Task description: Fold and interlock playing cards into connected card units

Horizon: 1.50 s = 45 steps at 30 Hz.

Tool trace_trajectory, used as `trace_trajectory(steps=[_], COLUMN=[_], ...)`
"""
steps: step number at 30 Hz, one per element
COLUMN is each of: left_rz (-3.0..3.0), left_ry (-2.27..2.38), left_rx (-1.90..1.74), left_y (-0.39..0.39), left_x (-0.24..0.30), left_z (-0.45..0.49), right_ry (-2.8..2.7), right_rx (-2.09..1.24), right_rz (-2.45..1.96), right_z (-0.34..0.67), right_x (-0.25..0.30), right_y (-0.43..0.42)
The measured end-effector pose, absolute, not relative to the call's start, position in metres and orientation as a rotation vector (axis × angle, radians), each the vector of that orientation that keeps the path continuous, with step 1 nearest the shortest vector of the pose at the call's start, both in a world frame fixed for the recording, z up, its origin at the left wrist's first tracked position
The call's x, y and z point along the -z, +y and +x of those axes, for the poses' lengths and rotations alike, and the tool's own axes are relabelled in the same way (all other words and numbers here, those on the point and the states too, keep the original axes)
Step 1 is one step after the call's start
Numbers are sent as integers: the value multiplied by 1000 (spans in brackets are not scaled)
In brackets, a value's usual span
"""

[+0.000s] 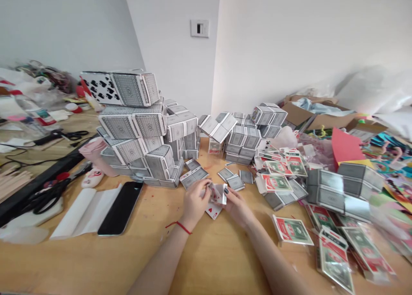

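Observation:
Near the middle of the table, my left hand [195,203] and my right hand [236,205] grip a playing card [219,193] between them. Its edges look bent, and red marks show on its face. Both hands have their fingers closed on it. Just below lies another playing card [213,211], face up with red hearts, partly covered by the held card. Grey-backed cards [194,175] rest beyond my left hand, and more loose cards [236,182] lie beyond my right hand.
Blocks folded from cards form a tall stack [128,125] at left and a lower stack [243,138] at centre right. Card packs [292,230] lie at right beside folded blocks [325,188]. A phone [120,208], white paper [75,211] and black scissors [48,196] are at left.

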<state>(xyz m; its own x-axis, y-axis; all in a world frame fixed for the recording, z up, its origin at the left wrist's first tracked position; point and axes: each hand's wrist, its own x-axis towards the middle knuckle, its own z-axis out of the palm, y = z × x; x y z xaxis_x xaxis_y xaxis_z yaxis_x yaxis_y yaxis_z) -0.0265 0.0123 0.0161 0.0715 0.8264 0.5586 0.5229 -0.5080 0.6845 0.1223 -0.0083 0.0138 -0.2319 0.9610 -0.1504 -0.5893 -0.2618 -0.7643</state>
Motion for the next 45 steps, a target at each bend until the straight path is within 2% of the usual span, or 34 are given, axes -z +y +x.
trace_trajectory(steps=[4, 9, 15, 29, 45], left_rz=[1998, 2165, 2037, 2427, 2516], left_ry=[1489, 1461, 1566, 985, 1128], left_rx=[-1517, -1448, -1515, -1034, -935], left_y=[16, 12, 14, 8, 8], left_x=[-13, -13, -8, -26, -22], left_z=[-32, -28, -28, -24, -25], right_ry=[-670, -653, -618, -717, -738], right_rx=[-1672, -1607, -1574, -1563, -1551], right_rz=[-775, -777, -756, -842, -937], right_z=[127, 127, 128, 132, 131], right_x=[-14, -9, -7, 3, 4], right_y=[-6, -4, -4, 0, 0])
